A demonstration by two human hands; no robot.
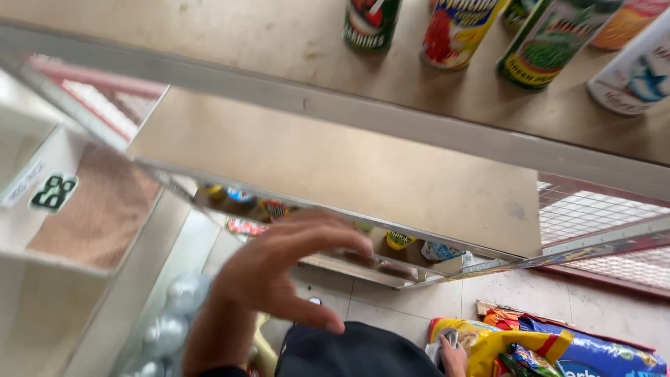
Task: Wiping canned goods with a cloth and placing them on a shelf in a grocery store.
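My left hand (279, 276) is raised in front of the metal shelf unit, fingers spread and thumb apart, holding nothing. It hovers near the front edge of the middle shelf board (335, 164), which is brown. My right hand (453, 357) is low at the bottom of the view, closed on the top of a yellow snack bag (488, 342). Several cans (457, 28) stand on the top shelf, far above both hands.
Small cans and packets (398, 241) sit on a lower shelf below the middle board. Clear plastic bottles (174, 314) stand at bottom left. A blue bag (593, 352) and other packets lie on the tiled floor at right. A white shelf unit (42, 209) is at left.
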